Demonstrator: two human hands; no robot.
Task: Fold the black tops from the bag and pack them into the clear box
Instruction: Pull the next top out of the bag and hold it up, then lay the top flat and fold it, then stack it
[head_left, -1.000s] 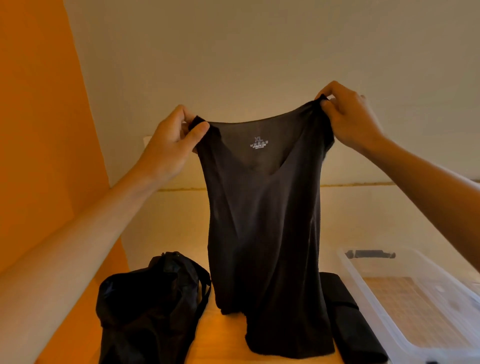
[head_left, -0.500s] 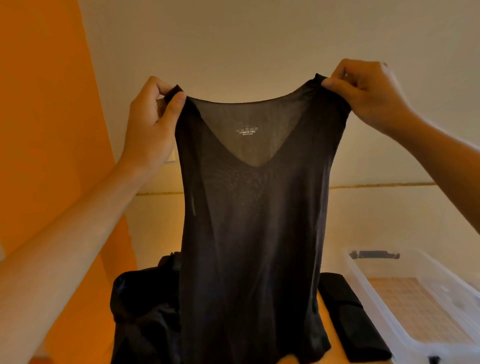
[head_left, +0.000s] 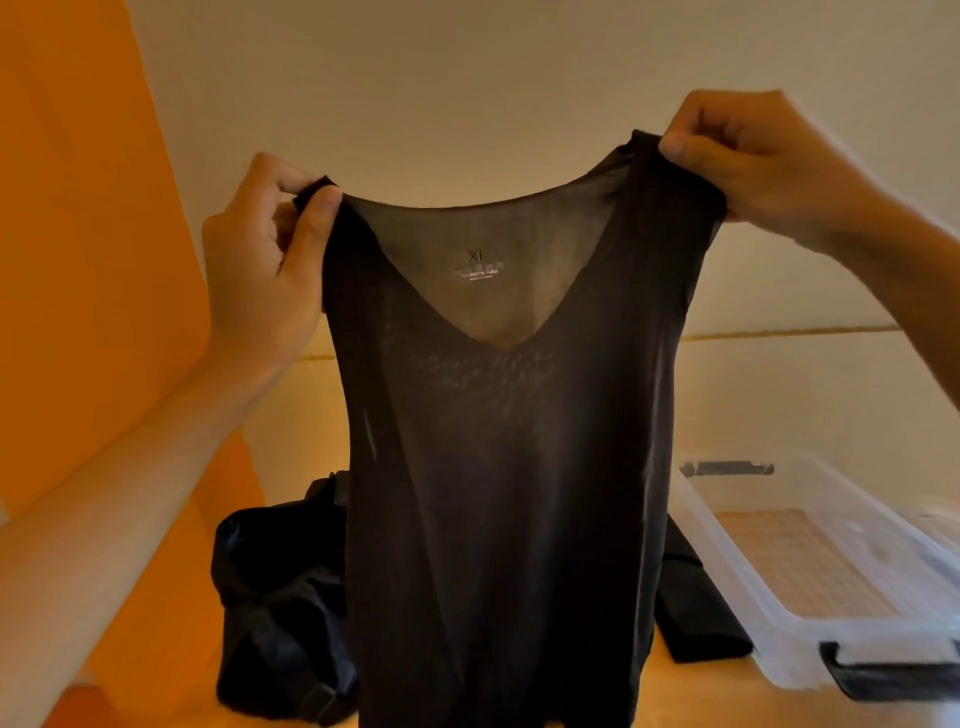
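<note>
A thin black V-neck top (head_left: 498, 493) hangs spread out in front of me, a white size print showing inside the neck. My left hand (head_left: 265, 265) pinches its left shoulder strap between thumb and fingers. My right hand (head_left: 763, 161) grips the right shoulder strap, held a little higher. Behind the top on the left sits the black bag (head_left: 275, 597), partly hidden. A folded black top (head_left: 696, 613) lies on the table to the right, beside the clear box (head_left: 727, 561).
The clear box has black clip handles (head_left: 727, 467) at its far and near ends and shows nothing inside. An orange wall (head_left: 78, 260) stands close on the left, a pale wall behind. The wooden table top (head_left: 727, 696) shows below.
Both hands have spread the top wider and brought it nearer to me. The view has dipped slightly, and the hem now hangs lower in the picture.
</note>
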